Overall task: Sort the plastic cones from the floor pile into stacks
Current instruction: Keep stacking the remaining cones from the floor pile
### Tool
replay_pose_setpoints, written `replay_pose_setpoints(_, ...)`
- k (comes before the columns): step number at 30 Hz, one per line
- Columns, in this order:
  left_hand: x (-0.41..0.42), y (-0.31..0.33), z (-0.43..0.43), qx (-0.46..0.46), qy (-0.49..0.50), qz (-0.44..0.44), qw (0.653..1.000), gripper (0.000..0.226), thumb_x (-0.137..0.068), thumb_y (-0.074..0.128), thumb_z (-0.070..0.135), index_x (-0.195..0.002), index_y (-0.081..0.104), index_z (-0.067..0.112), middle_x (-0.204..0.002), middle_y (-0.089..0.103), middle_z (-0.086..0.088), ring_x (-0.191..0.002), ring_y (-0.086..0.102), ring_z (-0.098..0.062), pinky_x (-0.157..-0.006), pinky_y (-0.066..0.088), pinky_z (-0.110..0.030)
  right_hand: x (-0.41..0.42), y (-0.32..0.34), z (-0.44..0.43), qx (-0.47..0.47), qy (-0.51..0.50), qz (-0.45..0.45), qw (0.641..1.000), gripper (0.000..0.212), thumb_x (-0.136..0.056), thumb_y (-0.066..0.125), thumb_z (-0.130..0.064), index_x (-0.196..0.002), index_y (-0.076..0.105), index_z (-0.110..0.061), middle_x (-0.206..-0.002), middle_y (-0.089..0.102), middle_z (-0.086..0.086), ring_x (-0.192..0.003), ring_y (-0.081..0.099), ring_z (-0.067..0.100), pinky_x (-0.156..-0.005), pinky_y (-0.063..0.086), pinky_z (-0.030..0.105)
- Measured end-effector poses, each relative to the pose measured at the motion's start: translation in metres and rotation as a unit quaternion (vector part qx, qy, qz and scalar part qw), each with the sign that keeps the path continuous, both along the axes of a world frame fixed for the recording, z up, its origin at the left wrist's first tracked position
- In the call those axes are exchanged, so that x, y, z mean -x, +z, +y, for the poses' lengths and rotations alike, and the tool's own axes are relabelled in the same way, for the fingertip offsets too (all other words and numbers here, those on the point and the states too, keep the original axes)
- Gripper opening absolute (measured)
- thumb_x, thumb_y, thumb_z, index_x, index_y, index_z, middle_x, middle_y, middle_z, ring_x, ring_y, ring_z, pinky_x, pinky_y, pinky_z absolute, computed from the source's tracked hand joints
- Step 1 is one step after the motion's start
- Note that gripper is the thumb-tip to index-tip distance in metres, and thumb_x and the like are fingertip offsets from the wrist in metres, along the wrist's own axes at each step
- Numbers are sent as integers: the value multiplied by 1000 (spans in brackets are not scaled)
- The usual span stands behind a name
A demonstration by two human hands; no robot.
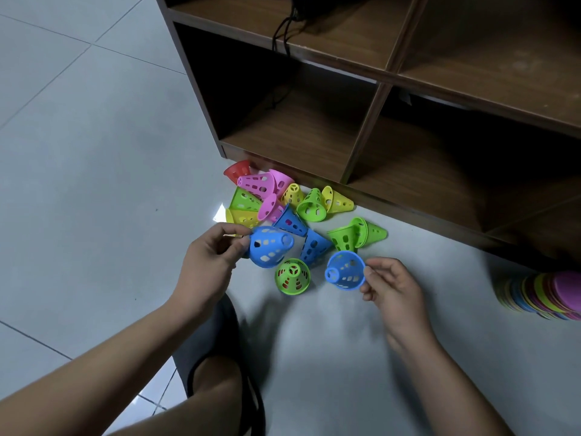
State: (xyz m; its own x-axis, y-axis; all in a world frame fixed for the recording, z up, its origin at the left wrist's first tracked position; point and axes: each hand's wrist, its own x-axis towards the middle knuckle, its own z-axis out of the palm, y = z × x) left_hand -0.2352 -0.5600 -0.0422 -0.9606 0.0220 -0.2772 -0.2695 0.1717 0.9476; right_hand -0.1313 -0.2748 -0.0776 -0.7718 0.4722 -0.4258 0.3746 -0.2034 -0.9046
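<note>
A pile of perforated plastic cones (283, 202) in pink, green, yellow, blue and red lies on the tiled floor against a wooden shelf. My left hand (210, 256) pinches the rim of a blue cone (270, 247) held on its side, tip pointing right. My right hand (390, 284) grips the rim of a second blue cone (345, 270), its narrow end facing left. Between the two held cones, a green cone (293, 276) stands upright on the floor with something red inside it. Two more blue cones (301, 231) lie just behind.
The brown wooden shelf unit (377, 99) with open compartments rises behind the pile; a black cable (283, 33) hangs in it. A stack of coloured flat discs (544, 294) sits at the right edge. My knee (217, 372) is below the hands.
</note>
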Motion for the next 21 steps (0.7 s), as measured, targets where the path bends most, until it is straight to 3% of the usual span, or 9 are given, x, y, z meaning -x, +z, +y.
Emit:
replay_pose_setpoints(3, -3, 1, 12, -18, -20, -6, 1000, 9, -102, 68, 7, -103, 75, 13, -80, 73, 2, -69, 62, -9, -63, 42, -26, 0, 14, -3, 106, -19, 13, 994, 12, -99, 60, 3, -104, 66, -7, -73, 65, 8, -63, 55, 18, -61, 50, 25)
replay_pose_setpoints(6, -11, -4, 25, -14, -50, -16, 999, 10, -103, 64, 2, -105, 73, 7, -85, 74, 4, -69, 62, -5, -61, 44, -17, 4, 29, -9, 204, -25, 30, 978, 16, -99, 55, 6, -103, 64, -7, -80, 65, 10, -63, 54, 15, -60, 51, 21)
replay_pose_setpoints(9, -21, -13, 33, 19, -84, -26, 996, 15, -104, 63, 4, -104, 74, 13, -84, 74, 6, -71, 64, -3, -65, 47, -12, 11, 39, -17, 260, -14, 36, 965, 24, -98, 49, 11, -101, 62, -9, -84, 66, 11, -62, 53, 14, -60, 50, 21)
replay_pose_setpoints(14, -21, -31, 30, 69, -93, -29, 993, 22, -103, 65, 11, -95, 75, 28, -89, 77, 4, -86, 71, -23, -81, 58, -39, 18, 43, -36, 271, 17, 21, 962, 27, -97, 50, 14, -97, 63, -11, -82, 65, 13, -61, 53, 16, -56, 49, 22)
replay_pose_setpoints(21, -14, -50, 25, 173, -121, -35, 977, 9, -96, 73, 22, -95, 71, 31, -84, 76, 9, -81, 71, -15, -77, 55, -35, 22, 17, -57, 203, 71, -31, 976, 10, -98, 62, 4, -105, 64, -3, -79, 63, 16, -63, 59, 20, -59, 52, 28)
